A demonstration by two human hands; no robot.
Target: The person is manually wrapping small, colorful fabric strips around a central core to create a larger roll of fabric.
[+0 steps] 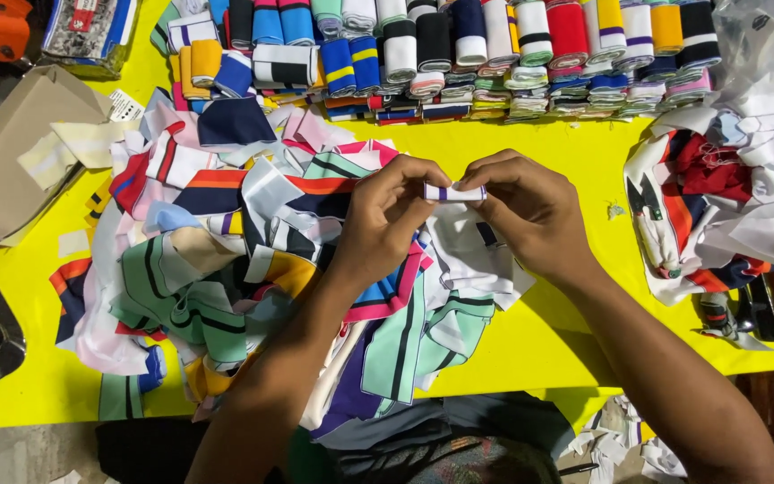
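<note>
Above the yellow desk (575,152), the left hand (385,215) and the right hand (530,211) together pinch a small white striped fabric strip (454,192), each hand's fingers closed on one end so it spans the gap between them. Beneath the hands lies a loose heap of multicoloured striped knit pieces (226,251). Neat folded stacks of striped ribbed fabric (494,63) line the far edge, and a brown cardboard box (11,152) sits at the left.
</note>
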